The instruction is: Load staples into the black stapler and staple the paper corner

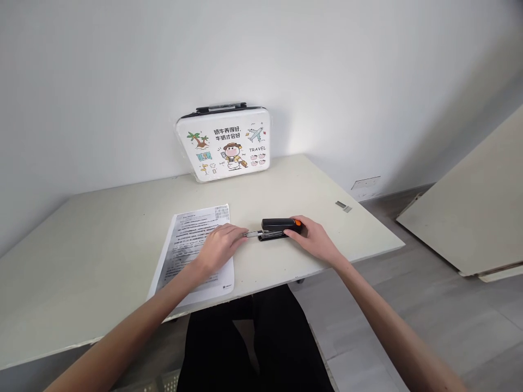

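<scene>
A black stapler point(274, 225) with an orange tip at its rear lies on the table. My right hand point(314, 238) is closed round its back end. From the stapler's front sticks out its metal staple tray point(253, 234), and the fingers of my left hand point(220, 245) pinch the outer end of it. My left hand lies over printed sheets of paper point(183, 245), hiding part of the text. Whether staples are inside the tray is too small to tell.
On the white table point(122, 245), a white cartoon-printed case point(229, 147) with a black handle leans against the wall. Small strips of staples point(343, 206) lie near the right edge. A pale panel point(469, 201) stands beyond the table at right.
</scene>
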Available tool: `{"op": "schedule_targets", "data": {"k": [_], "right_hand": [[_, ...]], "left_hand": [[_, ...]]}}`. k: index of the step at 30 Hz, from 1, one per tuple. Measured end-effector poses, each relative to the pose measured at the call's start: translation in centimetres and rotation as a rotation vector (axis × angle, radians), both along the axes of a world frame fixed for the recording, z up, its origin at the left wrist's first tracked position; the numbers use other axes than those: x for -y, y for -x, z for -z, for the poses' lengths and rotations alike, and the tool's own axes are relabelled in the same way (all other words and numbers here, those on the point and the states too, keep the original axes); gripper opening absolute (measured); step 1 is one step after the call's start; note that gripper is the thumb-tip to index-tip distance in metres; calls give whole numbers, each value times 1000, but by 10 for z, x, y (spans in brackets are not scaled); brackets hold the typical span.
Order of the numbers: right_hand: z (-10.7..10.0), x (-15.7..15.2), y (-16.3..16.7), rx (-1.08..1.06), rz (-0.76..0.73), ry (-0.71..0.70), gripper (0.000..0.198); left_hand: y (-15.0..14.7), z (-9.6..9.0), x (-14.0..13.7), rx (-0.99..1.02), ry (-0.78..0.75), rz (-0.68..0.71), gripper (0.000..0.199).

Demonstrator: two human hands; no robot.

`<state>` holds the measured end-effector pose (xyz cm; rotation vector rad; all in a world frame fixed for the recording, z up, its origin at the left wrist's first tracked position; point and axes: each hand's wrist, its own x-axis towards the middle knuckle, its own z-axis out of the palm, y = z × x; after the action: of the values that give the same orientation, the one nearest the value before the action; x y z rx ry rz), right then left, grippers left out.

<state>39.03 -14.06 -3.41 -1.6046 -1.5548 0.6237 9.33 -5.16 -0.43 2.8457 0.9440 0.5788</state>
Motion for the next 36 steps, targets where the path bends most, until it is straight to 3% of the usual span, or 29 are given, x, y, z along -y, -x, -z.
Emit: {"op": "schedule_targets", "data": {"k": [6, 12, 19, 25, 32, 34, 36], "right_hand": [[-2, 2, -1, -53, -28, -38, 35], [-5, 5, -3, -91, -146, 0, 35], [-4, 2, -2, -116, -197, -28, 34], [-2, 1, -2, -84, -162, -34, 36], [-5, 3, 2, -105, -166, -34, 33], [-7, 5, 3, -96, -152, -23, 32], [-8, 6, 4, -85, -135, -9, 33]], "left_hand": [[19, -6, -6, 106, 200, 77, 32], [6, -5, -22, 149, 333, 251, 30], [-28, 9, -42, 155, 302, 365, 33], [-34, 16, -46, 169, 233, 387, 34], [-26, 11, -45, 106, 176, 339, 39], [-12, 8, -55, 99, 145, 243, 37], [8, 5, -73, 106, 93, 23, 35]]}}
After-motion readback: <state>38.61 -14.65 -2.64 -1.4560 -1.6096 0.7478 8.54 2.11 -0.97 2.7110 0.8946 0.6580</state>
